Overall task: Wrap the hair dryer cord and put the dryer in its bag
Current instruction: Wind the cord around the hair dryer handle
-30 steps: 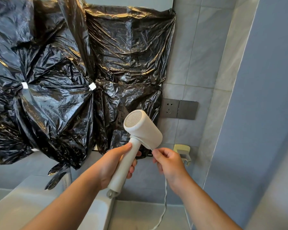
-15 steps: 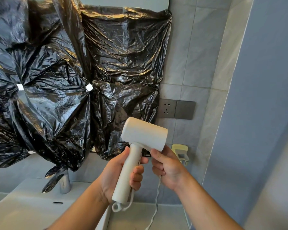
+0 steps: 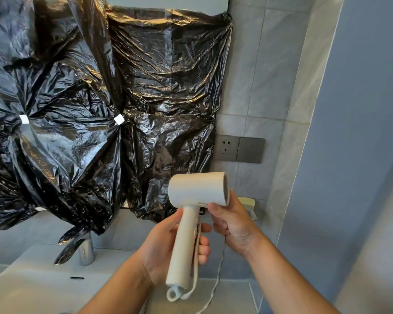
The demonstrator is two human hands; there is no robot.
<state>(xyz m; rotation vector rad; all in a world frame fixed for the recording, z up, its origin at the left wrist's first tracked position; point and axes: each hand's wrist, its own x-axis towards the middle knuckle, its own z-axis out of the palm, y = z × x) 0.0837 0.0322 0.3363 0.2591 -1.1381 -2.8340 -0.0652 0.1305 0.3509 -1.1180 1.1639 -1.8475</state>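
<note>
crumpled black plastic sheeting [image 3: 77,109] covers the wall above the pale surface [image 3: 32,286]. the white hair dryer [image 3: 197,191] is held in the air over the surface's right end. the left hand [image 3: 166,248] has its fingers wrapped round the handle. the right hand [image 3: 234,225] has its fingers curled, gripping the cord [image 3: 218,278] just under the barrel.

Your hair dryer [image 3: 197,191] is plain matte white, with no pattern, and its cord [image 3: 216,288] is the same white. The plastic sheeting [image 3: 77,109] you face is glossy black with pale glints along its creases, dotted with small white tape squares [image 3: 119,119]. The wall tiles [image 3: 270,75] are light grey, faintly marbled. The socket plate [image 3: 227,148] is dark grey, the tap [image 3: 86,252] shiny silver, the bench [image 3: 32,284] off-white.
</note>
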